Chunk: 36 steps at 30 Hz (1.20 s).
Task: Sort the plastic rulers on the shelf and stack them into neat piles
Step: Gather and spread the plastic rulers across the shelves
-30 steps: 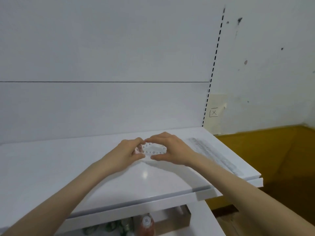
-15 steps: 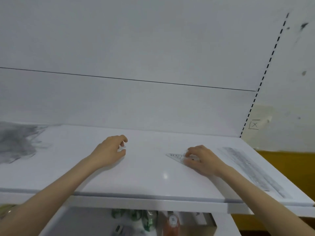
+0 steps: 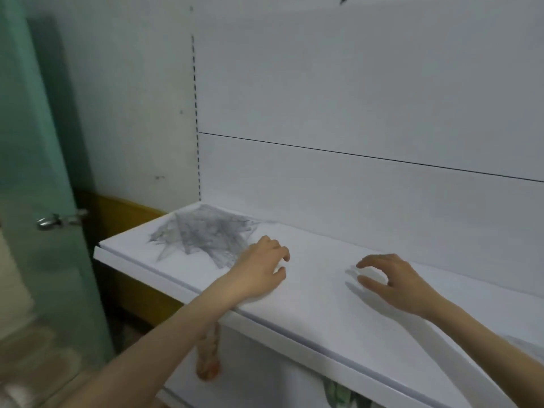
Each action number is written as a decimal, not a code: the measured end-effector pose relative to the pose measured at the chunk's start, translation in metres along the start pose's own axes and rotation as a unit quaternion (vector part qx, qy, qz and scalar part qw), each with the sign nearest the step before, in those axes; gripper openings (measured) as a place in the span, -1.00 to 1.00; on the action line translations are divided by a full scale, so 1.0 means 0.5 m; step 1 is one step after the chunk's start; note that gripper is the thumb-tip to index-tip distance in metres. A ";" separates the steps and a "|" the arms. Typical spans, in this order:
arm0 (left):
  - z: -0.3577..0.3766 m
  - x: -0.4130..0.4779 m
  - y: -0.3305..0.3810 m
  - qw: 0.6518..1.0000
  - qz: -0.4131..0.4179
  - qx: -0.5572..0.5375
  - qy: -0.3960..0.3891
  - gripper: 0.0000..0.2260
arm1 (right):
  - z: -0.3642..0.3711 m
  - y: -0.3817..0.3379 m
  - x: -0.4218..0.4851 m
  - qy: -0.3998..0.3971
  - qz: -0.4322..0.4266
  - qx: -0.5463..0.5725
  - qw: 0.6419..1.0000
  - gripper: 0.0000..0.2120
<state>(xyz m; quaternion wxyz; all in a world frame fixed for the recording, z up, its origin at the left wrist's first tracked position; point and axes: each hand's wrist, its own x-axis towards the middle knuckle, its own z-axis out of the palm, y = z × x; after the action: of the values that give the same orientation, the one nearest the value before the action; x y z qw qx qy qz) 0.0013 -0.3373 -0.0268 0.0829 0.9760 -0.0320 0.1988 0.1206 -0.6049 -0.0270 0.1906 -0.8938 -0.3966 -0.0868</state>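
Head view, the only one. Seemingly between picks in the sorting: nothing held, both hands low over the glossy white shelf (image 3: 309,310). Jumbled heap of clear plastic rulers (image 3: 203,234) spread at the shelf's left end, close against the back. Left hand (image 3: 259,270) just beside the heap's near right tip, perhaps touching it, too blurred to tell; fingers loosely curled, thumb underneath, gripping nothing visible. Right hand (image 3: 394,282) well apart to the right, poised above bare shelf with a shadow beneath; fingers spread and gently arched, thumb apart, empty. Judging by the size of the heap, far from finished. Next, probably: pinching one ruler out of the tangle by a free corner, telling its shape, carrying it to a pile of its kind. Calls for a light, shallow pinch, given thin flat pieces on a slick surface, prone to sliding rather than lifting, with overlapping neighbours likely to drag along. As to materials: transparent, thin, rigid plastic, grey with printed marks at overlapping layers; pointed triangular corners and straight edges jutting in all directions. Smooth, hard, faintly reflective shelf top with a stepped front lip. Matt white back panel (image 3: 353,98) crossed by one thin dark seam. At the left, a frosted green glass door (image 3: 35,172) with a metal handle (image 3: 59,220). At the far right edge, a faint grey patch (image 3: 527,346) on the shelf, possibly sorted rulers, too blurred to say.
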 end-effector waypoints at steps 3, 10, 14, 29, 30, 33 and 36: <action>-0.039 -0.057 -0.169 0.999 -0.048 0.004 -0.005 -0.76 | 0.097 -0.125 0.129 -0.031 -0.032 0.026 0.999 -0.69; -0.102 -0.114 -0.489 0.990 -0.142 0.005 0.007 -0.81 | 0.246 -0.369 0.346 -0.084 0.053 -0.034 0.995 -0.43; -0.097 -0.078 -0.565 0.995 -0.101 -0.010 0.012 -0.79 | 0.273 -0.406 0.390 -0.072 0.109 -0.031 0.991 -0.44; -0.009 0.143 -0.474 0.985 0.085 -0.051 -0.139 -0.66 | 0.255 -0.360 0.387 0.049 0.241 0.180 0.953 -0.79; -0.007 0.152 -0.469 0.983 0.094 -0.049 -0.147 -0.64 | 0.252 -0.354 0.385 0.063 0.253 0.203 0.944 -0.84; 0.001 0.175 -0.454 0.975 0.114 -0.038 -0.186 -0.60 | 0.231 -0.332 0.372 0.109 0.284 0.250 0.919 -0.90; 0.001 0.194 -0.438 0.971 0.105 -0.062 -0.207 -0.69 | 0.205 -0.306 0.354 0.137 0.306 0.291 0.896 -0.92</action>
<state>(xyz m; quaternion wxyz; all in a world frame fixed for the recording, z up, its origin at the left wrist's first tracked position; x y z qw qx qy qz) 0.1115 -0.1245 -0.0218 0.1139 0.9800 -0.1631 -0.0021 0.1260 -0.3493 -0.0249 0.5121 -0.8547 -0.0808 -0.0263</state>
